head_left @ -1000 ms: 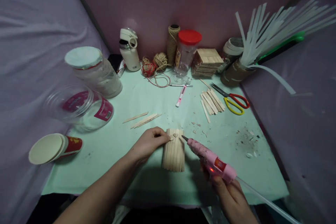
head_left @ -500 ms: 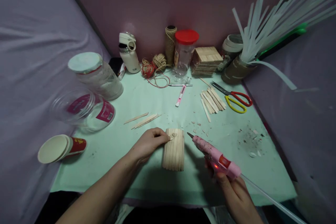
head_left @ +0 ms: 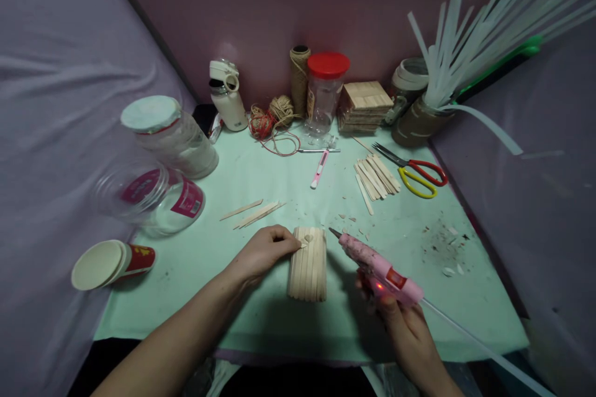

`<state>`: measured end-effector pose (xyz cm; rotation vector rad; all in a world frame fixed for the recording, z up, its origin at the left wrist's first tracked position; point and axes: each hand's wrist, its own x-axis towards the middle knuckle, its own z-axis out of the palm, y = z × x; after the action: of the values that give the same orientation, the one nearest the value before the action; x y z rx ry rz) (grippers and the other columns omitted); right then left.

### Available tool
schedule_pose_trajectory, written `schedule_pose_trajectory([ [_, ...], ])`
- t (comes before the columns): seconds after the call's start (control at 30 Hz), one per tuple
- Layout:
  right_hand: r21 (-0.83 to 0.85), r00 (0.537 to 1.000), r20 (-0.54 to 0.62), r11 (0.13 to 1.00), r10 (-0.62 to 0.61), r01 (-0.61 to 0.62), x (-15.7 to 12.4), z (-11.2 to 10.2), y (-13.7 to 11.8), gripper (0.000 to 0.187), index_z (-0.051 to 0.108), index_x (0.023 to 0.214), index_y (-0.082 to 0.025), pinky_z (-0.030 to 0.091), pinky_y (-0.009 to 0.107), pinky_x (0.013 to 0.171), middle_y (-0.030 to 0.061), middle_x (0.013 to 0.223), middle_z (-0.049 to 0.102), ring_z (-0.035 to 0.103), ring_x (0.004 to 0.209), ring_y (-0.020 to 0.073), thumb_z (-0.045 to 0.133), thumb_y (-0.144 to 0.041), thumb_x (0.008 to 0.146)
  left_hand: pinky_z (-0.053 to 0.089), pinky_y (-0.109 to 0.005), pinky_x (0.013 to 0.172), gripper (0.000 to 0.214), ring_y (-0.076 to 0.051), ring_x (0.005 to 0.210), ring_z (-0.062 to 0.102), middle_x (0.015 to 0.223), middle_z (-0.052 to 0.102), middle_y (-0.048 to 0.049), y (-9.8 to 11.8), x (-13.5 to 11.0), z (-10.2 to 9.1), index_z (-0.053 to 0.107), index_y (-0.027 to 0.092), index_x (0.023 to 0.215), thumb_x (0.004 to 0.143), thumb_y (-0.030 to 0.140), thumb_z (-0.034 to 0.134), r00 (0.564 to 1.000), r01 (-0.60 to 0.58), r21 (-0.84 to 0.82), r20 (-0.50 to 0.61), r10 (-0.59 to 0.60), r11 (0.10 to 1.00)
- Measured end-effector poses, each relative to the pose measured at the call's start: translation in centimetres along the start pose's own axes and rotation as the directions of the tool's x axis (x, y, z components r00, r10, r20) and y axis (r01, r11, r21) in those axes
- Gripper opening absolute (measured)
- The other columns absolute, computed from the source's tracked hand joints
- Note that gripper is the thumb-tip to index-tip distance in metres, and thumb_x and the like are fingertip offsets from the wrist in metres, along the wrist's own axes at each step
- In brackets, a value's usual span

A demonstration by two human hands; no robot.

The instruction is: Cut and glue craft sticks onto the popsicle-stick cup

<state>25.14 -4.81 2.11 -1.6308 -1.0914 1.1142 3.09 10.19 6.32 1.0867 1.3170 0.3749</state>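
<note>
A small box of wooden craft sticks (head_left: 308,265) lies on the mint-green table cover (head_left: 261,180), with a tiny heart shape near its top edge. My left hand (head_left: 263,252) rests against the box's left side, fingers curled and pressed on its upper corner. My right hand (head_left: 399,326) grips a pink hot glue gun (head_left: 380,268). The gun's nozzle points left and sits just right of the box's top right corner, not touching it. A clear glue stick trails out of the back of the gun to the lower right.
Loose craft sticks (head_left: 376,178), red-and-yellow scissors (head_left: 414,175) and a pink cutter (head_left: 319,169) lie further back. Jars (head_left: 168,136), a lying cup (head_left: 112,263), a white bottle (head_left: 226,94), twine, a red-lidded jar (head_left: 326,90), stacked sticks (head_left: 365,105) and a holder of white strips (head_left: 421,121) ring the table.
The glue gun's nozzle drew away from the box to the right, then came back close to its top right corner. My left hand stayed on the box.
</note>
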Motion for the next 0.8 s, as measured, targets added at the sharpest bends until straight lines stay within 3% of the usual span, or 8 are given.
schedule_pose_trajectory([
  [0.3,0.270,0.999,0.018,0.962,-0.049,0.042,2.8,3.9,-2.1,0.056,0.068,0.096,-0.015,0.044,0.024,0.049,0.0064,0.076,0.064,0.052,0.057,0.0140,0.044,-0.064,0.089,0.031,-0.028,0.067,0.021,-0.014,0.068,0.044,0.067,0.050,0.0024,0.0,0.0,0.1,0.057,0.016,0.060,0.063,0.034,0.066,1.000,0.000,0.040,-0.016,0.001,0.999],
  [0.5,0.309,0.996,0.071,0.950,-0.060,0.036,3.2,5.1,-2.0,0.052,0.066,0.087,-0.016,0.042,0.024,0.052,0.0064,0.077,0.063,0.049,0.059,0.0128,0.042,-0.062,0.091,0.030,-0.028,0.067,0.020,-0.013,0.067,0.042,0.065,0.048,0.0028,-0.2,0.3,0.0,0.056,0.016,0.060,0.064,0.033,0.066,1.000,-0.003,0.035,-0.007,0.003,0.999],
  [0.8,0.303,0.994,0.083,0.952,-0.065,0.037,3.3,5.2,-2.1,0.053,0.064,0.089,-0.016,0.041,0.024,0.053,0.0060,0.079,0.061,0.048,0.060,0.0126,0.040,-0.064,0.091,0.029,-0.028,0.066,0.020,-0.013,0.067,0.042,0.063,0.047,0.0029,-0.1,0.3,0.0,0.054,0.017,0.059,0.063,0.033,0.065,1.000,0.003,0.047,-0.003,-0.003,0.999],
])
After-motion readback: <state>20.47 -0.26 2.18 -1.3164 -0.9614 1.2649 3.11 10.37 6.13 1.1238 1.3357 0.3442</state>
